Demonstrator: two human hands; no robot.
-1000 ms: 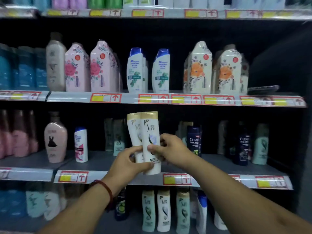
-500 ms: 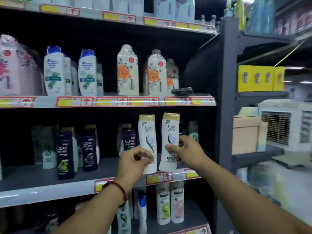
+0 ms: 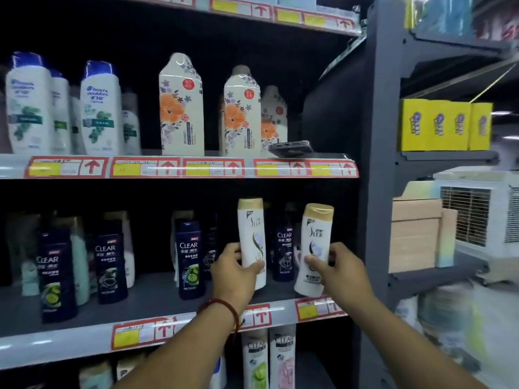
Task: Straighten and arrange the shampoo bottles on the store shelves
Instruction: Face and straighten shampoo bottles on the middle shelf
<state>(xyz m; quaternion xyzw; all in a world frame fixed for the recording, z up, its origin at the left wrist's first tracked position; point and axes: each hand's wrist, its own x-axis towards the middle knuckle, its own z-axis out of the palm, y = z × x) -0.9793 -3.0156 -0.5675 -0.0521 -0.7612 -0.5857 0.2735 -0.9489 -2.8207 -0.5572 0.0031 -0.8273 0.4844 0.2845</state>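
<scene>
The left hand (image 3: 234, 272) clasped the upright bottle (image 3: 250, 234), white, gold-capped; the right hand (image 3: 341, 269) clasped its tilted twin (image 3: 315, 242), perhaps grazing the shelf (image 3: 157, 299).

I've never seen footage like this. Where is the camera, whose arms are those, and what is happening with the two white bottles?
There is no machine here. A person wears one wide-angle camera on the head, so you look forward and down along their own arms at a store shelf.

The left hand, with a red cord at its wrist, grips the left white bottle, which has a gold cap and stands upright. The right hand grips the right white bottle, of the same kind and tilted a little, near the shelf's front edge. I cannot tell whether either base touches the shelf.

Around them stand dark Clear bottles. On the level above are flowered bottles, blue-capped bottles and a dark phone lying flat.
</scene>
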